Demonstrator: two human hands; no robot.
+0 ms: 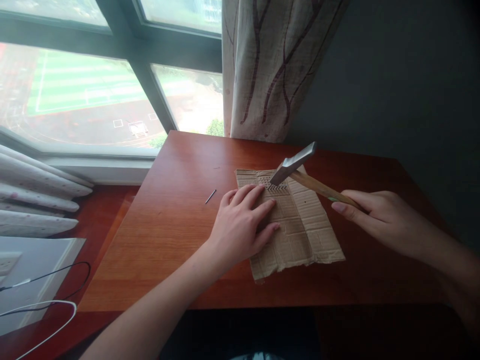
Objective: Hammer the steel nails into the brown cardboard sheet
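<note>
A piece of brown corrugated cardboard [290,232] lies on the wooden table. Spread across its left part, my left hand [243,217] rests flat with the fingers apart. My right hand [375,215] is wrapped round the wooden handle of a hammer [317,187]. The hammer's metal head is over the upper part of the cardboard, just beyond my left fingertips; I cannot tell whether it touches. Near the head, rows of small dark holes or nail heads [277,187] mark the cardboard. Left of my left hand, a single nail [210,196] lies on the table.
The reddish-brown table [168,225] has its near edge close below my arms. A window [93,100] and a patterned curtain [266,65] stand behind it, with a dark wall [375,80] at right. Cables [56,302] hang at the lower left.
</note>
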